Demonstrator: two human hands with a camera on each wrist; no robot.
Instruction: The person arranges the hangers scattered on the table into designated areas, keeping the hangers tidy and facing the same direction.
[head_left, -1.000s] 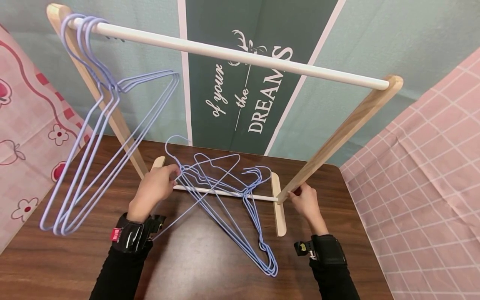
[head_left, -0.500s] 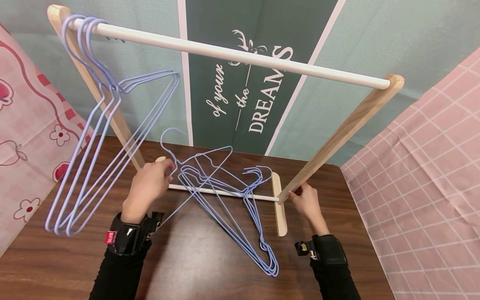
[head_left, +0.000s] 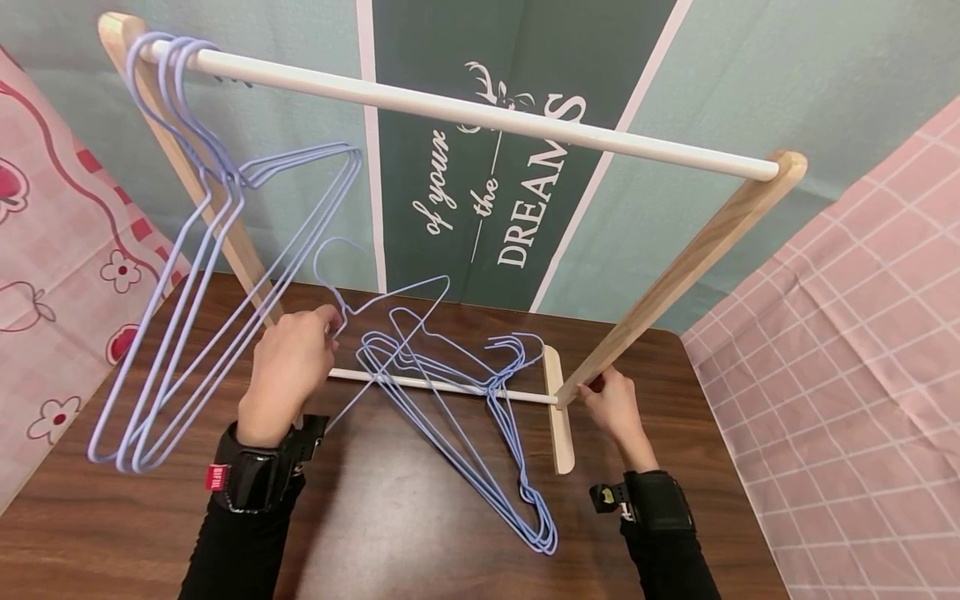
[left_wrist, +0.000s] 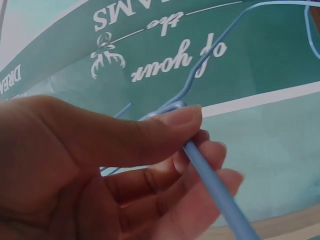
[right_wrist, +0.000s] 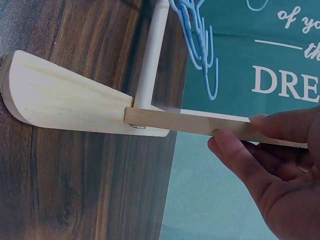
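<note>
My left hand point(head_left: 291, 358) pinches a blue wire hanger point(left_wrist: 215, 185) near its neck, thumb over fingers; its hook points up and its triangle slants down to the right. My right hand point(head_left: 617, 408) grips the low part of the rack's right wooden post point(right_wrist: 185, 122) between thumb and fingers. Several matching hangers point(head_left: 493, 385) lie in a tangled stack across the lower white rod point(head_left: 536, 397), hooks toward the right. Three hangers point(head_left: 225, 162) hang from the left end of the rack's top white bar point(head_left: 465, 108).
The rack's right foot point(head_left: 561, 442) stands on the brown wooden table point(head_left: 390, 533). The left post point(head_left: 243, 250) rises behind the hanging hangers. A green and teal cloth point(head_left: 450, 275) backs the table, with pink cloths point(head_left: 862, 350) at both sides.
My left hand has moved left and slightly up with the pinched hanger, drawing it away from the stack. My right hand stays on the post.
</note>
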